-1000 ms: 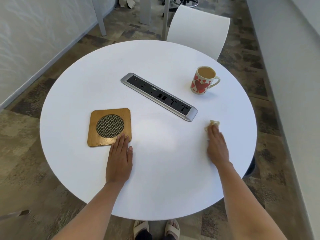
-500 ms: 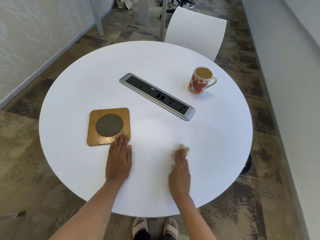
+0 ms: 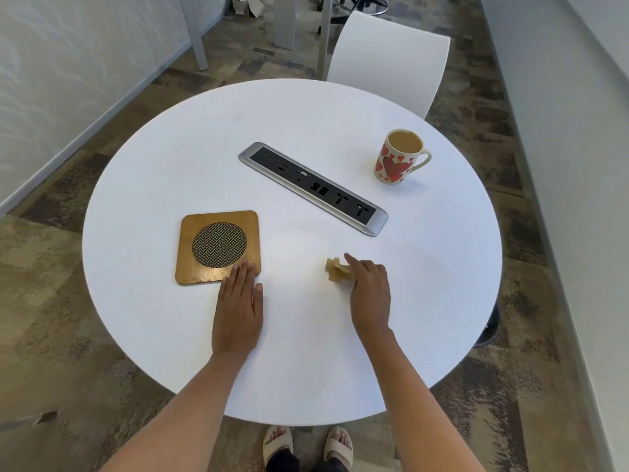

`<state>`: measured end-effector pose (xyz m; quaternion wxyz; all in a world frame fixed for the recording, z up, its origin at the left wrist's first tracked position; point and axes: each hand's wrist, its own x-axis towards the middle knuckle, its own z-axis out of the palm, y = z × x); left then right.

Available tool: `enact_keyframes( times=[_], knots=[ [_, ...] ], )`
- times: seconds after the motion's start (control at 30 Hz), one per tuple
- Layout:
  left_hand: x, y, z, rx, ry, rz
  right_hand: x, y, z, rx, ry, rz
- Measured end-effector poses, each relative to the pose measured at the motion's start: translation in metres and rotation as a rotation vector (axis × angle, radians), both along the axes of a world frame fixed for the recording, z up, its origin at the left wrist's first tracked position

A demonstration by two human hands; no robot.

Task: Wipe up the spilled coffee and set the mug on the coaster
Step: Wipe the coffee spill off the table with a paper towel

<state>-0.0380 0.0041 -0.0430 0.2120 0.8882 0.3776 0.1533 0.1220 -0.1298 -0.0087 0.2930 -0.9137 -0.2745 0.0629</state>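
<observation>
A white mug (image 3: 396, 158) with red hearts, full of milky coffee, stands at the right rear of the round white table (image 3: 170, 328). A square bamboo coaster (image 3: 218, 247) with a dark mesh centre lies at the left front. My left hand (image 3: 238, 306) lies flat on the table, fingertips touching the coaster's near right corner. My right hand (image 3: 369, 291) pinches a crumpled, coffee-stained tissue (image 3: 337, 270) just above or on the table, right of the coaster. A faint pale smear shows on the tabletop between my hands.
A silver power and socket strip (image 3: 313, 187) is set diagonally into the table's middle, between coaster and mug. A white chair (image 3: 388, 59) stands behind the table. Walls run close along both sides. My sandalled feet (image 3: 308, 444) show under the near edge.
My right hand swept the tissue from the table's right side leftward to the middle front, then turned and bunched it up. The left hand, coaster and mug stayed put.
</observation>
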Motion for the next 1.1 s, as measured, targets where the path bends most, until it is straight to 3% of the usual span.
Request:
enact_keyframes(
  times=[0.1,0.43,0.53,0.63,0.93,1.1],
  knots=[
    [0.000,0.000,0.000,0.001,-0.008,-0.004,-0.005,-0.010,-0.002,-0.011,-0.072,0.085],
    [0.000,0.001,0.000,0.007,0.004,0.001,-0.020,-0.018,0.005,-0.231,0.086,0.320],
    [0.000,0.001,0.000,0.002,0.003,0.002,-0.015,-0.017,0.008,-0.274,0.020,0.363],
    [0.000,0.000,0.000,0.008,0.004,0.001,-0.004,-0.011,0.010,-0.307,-0.065,0.356],
    [0.000,0.001,-0.002,0.010,-0.004,-0.001,0.041,0.040,-0.005,-0.088,-0.136,0.195],
    [0.001,0.001,-0.002,0.009,-0.036,-0.005,0.045,0.083,-0.006,-0.179,-0.245,0.263]
  ],
)
